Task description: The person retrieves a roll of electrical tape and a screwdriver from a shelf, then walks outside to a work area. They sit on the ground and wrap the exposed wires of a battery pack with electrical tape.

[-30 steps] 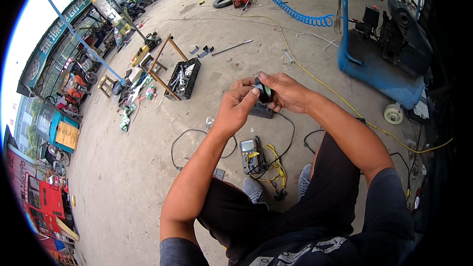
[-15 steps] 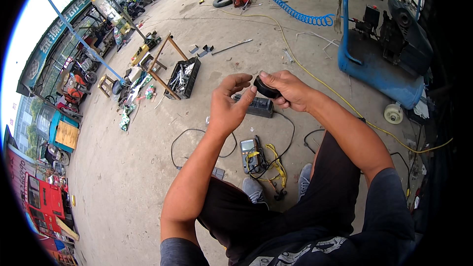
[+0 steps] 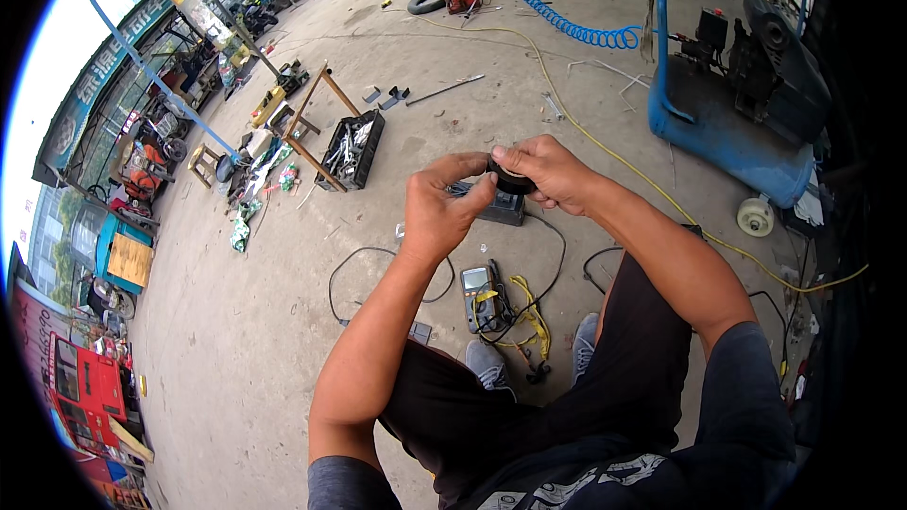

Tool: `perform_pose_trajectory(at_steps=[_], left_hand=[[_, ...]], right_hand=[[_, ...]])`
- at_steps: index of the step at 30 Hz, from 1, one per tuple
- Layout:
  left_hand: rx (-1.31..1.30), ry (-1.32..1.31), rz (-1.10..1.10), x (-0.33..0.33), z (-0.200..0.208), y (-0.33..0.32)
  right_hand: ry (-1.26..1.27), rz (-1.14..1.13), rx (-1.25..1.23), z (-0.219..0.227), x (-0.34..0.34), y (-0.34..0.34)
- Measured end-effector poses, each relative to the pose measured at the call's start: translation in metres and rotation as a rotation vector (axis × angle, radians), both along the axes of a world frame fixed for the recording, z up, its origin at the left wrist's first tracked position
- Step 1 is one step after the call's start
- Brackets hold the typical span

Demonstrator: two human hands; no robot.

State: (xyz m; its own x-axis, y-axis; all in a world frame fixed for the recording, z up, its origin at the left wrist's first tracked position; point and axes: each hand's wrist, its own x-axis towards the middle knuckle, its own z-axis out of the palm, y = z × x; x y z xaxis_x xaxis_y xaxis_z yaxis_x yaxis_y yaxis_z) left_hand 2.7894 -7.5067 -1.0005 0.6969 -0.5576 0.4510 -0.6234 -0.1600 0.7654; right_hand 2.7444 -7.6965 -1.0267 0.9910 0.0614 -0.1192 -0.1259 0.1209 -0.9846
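A roll of black tape [image 3: 513,181] is in my right hand [image 3: 559,176], with the thumb on top and the fingers curled beneath. My left hand [image 3: 440,206] meets the roll's left edge, its thumb and forefinger closed in on that side. Whatever is pinched at the fingertips is too small to make out. Below the hands, partly hidden by them, a black box [image 3: 501,211] with a cable lies on the concrete. A multimeter [image 3: 480,295] rests nearer my feet, next to a tangle of yellow and black leads [image 3: 529,312].
A black crate of tools [image 3: 350,153] stands ahead on the left beside a wooden frame [image 3: 321,123]. To the right is a blue air compressor [image 3: 727,132] with a coiled blue hose [image 3: 567,24]. A yellow cable [image 3: 605,146] crosses the floor. A tyre [image 3: 427,2] lies further off.
My left thumb and forefinger have closed in on the roll's edge, where a small gap showed before. The roll has tilted slightly in my right hand.
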Motion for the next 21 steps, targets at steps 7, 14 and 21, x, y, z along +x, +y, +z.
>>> perform_pose_trajectory(at_steps=[7,14,21], left_hand=[[-0.014,-0.014,0.007,-0.0016,-0.0031,-0.0037],[-0.016,-0.089,0.037,-0.0010,-0.0071,-0.0068],[-0.015,-0.055,0.085,-0.0001,-0.0077,-0.0027]], right_hand=[[0.025,-0.040,0.002,0.0039,-0.0029,0.0031],[0.040,-0.056,0.021,0.0025,-0.0027,0.0054],[0.075,0.003,0.085,0.0003,-0.0025,0.0076]])
